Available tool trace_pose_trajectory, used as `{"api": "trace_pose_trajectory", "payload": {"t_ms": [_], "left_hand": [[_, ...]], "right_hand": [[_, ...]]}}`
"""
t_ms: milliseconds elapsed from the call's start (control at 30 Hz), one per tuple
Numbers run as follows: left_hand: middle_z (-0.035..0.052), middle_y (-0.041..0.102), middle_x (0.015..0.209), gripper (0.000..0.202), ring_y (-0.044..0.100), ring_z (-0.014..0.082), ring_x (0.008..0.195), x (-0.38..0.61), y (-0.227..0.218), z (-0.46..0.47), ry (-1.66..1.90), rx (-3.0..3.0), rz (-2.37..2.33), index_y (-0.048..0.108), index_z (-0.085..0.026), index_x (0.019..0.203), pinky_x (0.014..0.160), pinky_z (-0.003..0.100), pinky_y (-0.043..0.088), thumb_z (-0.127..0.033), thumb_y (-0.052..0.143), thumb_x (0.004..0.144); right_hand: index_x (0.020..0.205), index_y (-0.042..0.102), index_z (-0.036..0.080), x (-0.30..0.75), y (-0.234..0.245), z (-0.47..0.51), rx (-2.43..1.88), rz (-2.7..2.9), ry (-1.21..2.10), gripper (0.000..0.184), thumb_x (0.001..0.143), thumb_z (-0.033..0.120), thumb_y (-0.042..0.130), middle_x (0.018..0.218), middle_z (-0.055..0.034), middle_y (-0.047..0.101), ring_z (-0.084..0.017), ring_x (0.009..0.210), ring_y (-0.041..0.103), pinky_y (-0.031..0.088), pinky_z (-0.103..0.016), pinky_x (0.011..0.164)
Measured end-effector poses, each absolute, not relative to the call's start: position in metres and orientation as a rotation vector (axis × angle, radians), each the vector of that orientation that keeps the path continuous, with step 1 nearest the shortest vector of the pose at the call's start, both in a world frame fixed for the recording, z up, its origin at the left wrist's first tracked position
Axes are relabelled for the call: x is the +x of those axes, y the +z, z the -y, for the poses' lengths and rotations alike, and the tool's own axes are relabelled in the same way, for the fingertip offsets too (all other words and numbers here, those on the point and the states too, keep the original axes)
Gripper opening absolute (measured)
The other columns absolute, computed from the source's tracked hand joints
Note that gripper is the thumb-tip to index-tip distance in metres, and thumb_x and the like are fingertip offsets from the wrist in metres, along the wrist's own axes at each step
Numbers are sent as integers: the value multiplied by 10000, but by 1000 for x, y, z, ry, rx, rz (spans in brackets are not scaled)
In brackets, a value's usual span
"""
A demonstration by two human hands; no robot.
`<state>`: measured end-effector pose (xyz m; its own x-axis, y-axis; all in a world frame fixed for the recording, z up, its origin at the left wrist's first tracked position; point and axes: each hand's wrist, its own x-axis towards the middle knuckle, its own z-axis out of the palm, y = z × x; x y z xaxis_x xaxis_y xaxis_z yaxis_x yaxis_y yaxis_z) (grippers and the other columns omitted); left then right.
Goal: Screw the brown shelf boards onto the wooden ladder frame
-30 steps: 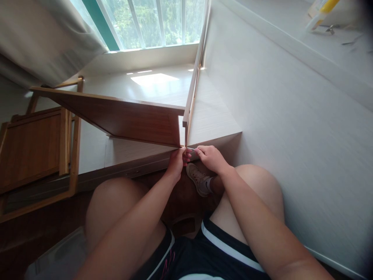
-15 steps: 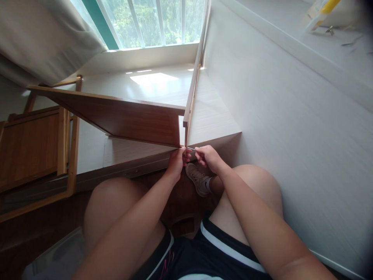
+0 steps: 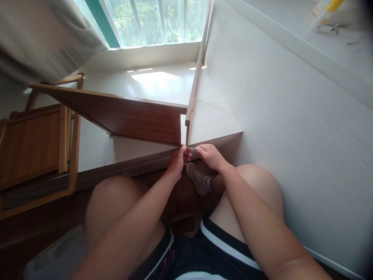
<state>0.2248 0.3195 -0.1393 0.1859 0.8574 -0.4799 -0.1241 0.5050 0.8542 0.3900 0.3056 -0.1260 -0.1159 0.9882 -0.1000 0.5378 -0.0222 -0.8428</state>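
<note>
A brown wooden panel (image 3: 140,119) stands tilted on the pale bench, and its near right corner meets a narrow wooden side frame (image 3: 193,91). My left hand (image 3: 177,160) is closed around the lower near end of that side frame, just below the corner. From the right, my right hand (image 3: 212,156) pinches a thin metal rod (image 3: 191,148) whose tip points at the frame's lower end, beside my left fingertips. The rod's far end and the exact joint are too small to make out.
A wooden frame with a panel (image 3: 32,144) leans at the left. The pale bench top (image 3: 214,112) meets a white side wall (image 3: 305,128). A yellow-and-white item (image 3: 328,11) and small metal parts (image 3: 335,28) lie upper right. A clear plastic box (image 3: 55,254) sits lower left.
The fingers of my right hand have curled in more, with the rod still pinched at the same spot. My left hand keeps its hold. The whole view has shifted slightly.
</note>
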Motion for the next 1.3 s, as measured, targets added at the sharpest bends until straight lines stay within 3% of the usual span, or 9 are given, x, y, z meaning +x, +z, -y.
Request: {"api": "trace_pose_trajectory", "payload": {"t_ms": [667, 833, 1033, 1167, 1300], "left_hand": [[34, 632, 757, 361, 539, 102, 592, 224, -140, -319, 802, 795, -1176, 710, -161, 865, 507, 214, 358, -478, 544, 818], [31, 619, 753, 361, 530, 100, 592, 224, -138, -319, 791, 785, -1177, 708, -158, 867, 505, 211, 352, -473, 538, 822], [38, 614, 762, 370, 525, 100, 597, 224, -136, -319, 780, 790, -1181, 709, -149, 857, 506, 208, 354, -474, 536, 821], [37, 623, 763, 378, 531, 102, 601, 223, -138, -319, 780, 795, -1177, 713, -154, 873, 511, 209, 358, -485, 538, 824], [39, 625, 759, 385, 531, 102, 597, 224, -139, -320, 790, 796, -1174, 718, -154, 865, 509, 214, 354, -492, 536, 826]], "right_hand": [[656, 483, 202, 392, -117, -304, -1670, 1760, 943, 371, 966, 395, 423, 624, -9, 540, -151, 620, 472, 320, -259, 618], [544, 454, 195, 384, -121, -305, -1552, 1460, 1226, 447, 938, 406, 440, 478, 11, 463, -122, 487, 411, 314, -262, 532], [535, 407, 216, 379, -121, -306, -1470, 963, 1596, 400, 886, 394, 482, 381, 47, 347, -94, 342, 302, 189, -254, 389], [535, 351, 222, 383, -122, -309, -1451, 1043, 1516, 397, 873, 368, 499, 412, 61, 319, -78, 368, 283, 211, -250, 411], [558, 403, 206, 385, -128, -308, -1514, 1306, 1369, 403, 888, 420, 491, 457, 43, 380, -99, 446, 339, 249, -258, 470]]}}
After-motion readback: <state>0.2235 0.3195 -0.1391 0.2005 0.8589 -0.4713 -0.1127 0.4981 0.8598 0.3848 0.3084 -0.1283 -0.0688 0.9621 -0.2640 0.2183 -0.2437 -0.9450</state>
